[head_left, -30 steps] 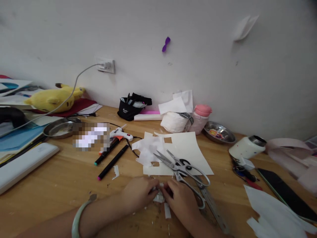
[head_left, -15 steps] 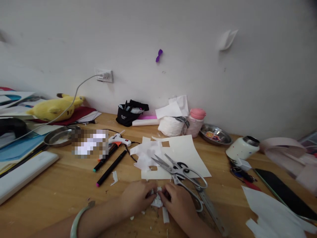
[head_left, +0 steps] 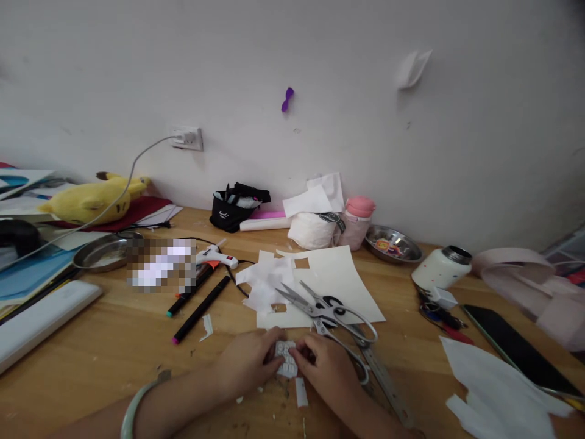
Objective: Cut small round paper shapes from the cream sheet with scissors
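A small white piece of paper (head_left: 286, 361) with black rounded outlines drawn on it lies low in front of me. My left hand (head_left: 244, 364), with a pale green bangle (head_left: 132, 410) on its wrist, grips the paper's left edge between thumb and fingers. On the opposite edge, my right hand (head_left: 328, 364) pinches with thumb and forefinger. Just below is a narrow white paper strip (head_left: 301, 392). Beyond my right hand lie spread scissors (head_left: 315, 310), across a cream sheet (head_left: 347, 274). A metal ruler (head_left: 386, 384) extends beside my right forearm.
Two black markers (head_left: 201, 310) and a white glue gun (head_left: 217, 256) lie to the left. Metal dishes (head_left: 393, 242), a white bottle (head_left: 441, 268), a phone (head_left: 516, 347) and cut paper (head_left: 496, 381) are around. A yellow plush toy (head_left: 91, 198) rests at the back left.
My fingers have spread apart slightly, so more of the drawn paper shows between them. The whole view has shifted a little, with things appearing farther left.
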### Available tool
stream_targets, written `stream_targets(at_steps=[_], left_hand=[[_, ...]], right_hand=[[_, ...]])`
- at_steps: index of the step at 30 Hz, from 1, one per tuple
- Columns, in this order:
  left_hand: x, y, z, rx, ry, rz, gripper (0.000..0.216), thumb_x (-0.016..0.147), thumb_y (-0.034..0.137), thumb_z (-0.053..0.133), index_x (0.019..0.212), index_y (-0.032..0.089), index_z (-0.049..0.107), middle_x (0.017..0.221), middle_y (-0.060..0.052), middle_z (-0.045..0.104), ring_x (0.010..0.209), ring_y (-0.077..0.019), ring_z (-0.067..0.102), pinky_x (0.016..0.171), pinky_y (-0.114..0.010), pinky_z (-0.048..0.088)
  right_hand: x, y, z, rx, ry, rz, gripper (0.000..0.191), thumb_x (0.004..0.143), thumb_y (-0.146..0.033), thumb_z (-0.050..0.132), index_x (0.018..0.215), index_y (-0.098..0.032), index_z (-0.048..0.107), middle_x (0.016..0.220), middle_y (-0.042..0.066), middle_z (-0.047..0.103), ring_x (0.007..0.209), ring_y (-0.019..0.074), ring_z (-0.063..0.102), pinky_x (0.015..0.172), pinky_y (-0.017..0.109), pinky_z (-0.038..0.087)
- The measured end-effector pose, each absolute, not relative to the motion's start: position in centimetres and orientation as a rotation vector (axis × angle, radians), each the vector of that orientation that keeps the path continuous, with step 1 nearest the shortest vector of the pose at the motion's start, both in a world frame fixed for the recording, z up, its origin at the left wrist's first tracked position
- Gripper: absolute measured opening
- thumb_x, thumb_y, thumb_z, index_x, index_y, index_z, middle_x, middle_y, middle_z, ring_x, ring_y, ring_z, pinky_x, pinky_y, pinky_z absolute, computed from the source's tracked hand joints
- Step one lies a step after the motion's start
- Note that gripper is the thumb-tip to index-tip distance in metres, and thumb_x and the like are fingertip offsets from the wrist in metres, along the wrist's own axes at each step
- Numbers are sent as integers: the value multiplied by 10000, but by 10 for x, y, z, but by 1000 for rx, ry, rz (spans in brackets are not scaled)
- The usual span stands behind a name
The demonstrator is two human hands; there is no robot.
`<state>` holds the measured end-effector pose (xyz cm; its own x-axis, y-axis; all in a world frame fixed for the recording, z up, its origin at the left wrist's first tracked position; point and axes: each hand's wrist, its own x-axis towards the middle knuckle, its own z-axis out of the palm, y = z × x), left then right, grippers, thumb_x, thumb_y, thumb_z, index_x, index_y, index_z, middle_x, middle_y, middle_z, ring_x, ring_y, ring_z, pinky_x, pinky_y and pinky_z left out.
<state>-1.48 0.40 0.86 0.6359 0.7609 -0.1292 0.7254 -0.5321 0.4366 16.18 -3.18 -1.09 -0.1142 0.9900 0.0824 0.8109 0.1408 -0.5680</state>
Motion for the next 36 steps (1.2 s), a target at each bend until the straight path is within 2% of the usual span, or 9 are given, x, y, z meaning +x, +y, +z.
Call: stream_targets(at_steps=[9, 14, 19, 25, 33, 36], left_hand=[[-16, 5, 9, 2388, 1140, 93, 281, 795, 268, 436, 1065, 230, 501, 757, 7, 622, 664, -142, 550, 567, -206, 369], [-16, 5, 10, 2388, 1139, 94, 294, 793, 274, 443, 1079, 236, 500, 738, 12, 616, 660, -145, 546, 582, -210, 378], [-16, 5, 10, 2376, 1142, 90, 290, 791, 262, 440, 1070, 226, 509, 739, 6, 623, 654, -143, 542, 578, -207, 372], [-15, 5, 10, 2337, 1115, 137, 273, 782, 267, 456, 1040, 219, 530, 725, 8, 616, 634, -138, 526, 540, -207, 341], [-34, 42, 30, 2070, 1314, 509, 268, 838, 353, 388, 971, 185, 549, 565, 53, 442, 541, -113, 434, 500, -205, 301], [-40, 51, 31, 2122, 1350, 614, 234, 836, 311, 407, 940, 188, 578, 574, 56, 461, 550, -105, 440, 526, -209, 306]], right_hand=[[163, -32, -15, -1709, -2010, 484, 153, 797, -229, 480, 717, -184, 602, 715, 11, 646, 668, 151, 583, 589, 231, 343], [162, -34, -10, -1703, -1955, 563, 151, 786, -213, 487, 901, -197, 584, 708, -3, 652, 670, 148, 597, 596, 224, 354], [163, -35, -11, -1723, -2060, 455, 99, 757, -184, 509, 780, -208, 602, 689, -7, 639, 653, 157, 582, 574, 233, 319], [164, -33, -14, -1722, -2073, 465, 99, 766, -191, 503, 782, -203, 600, 689, -7, 635, 640, 149, 574, 570, 229, 311], [163, -32, -10, -1760, -2052, 500, 99, 761, -195, 519, 803, -199, 608, 679, -7, 637, 643, 143, 572, 574, 227, 317], [162, -32, -11, -1760, -2066, 491, 113, 766, -203, 509, 813, -201, 612, 687, -9, 633, 644, 141, 568, 574, 227, 317]])
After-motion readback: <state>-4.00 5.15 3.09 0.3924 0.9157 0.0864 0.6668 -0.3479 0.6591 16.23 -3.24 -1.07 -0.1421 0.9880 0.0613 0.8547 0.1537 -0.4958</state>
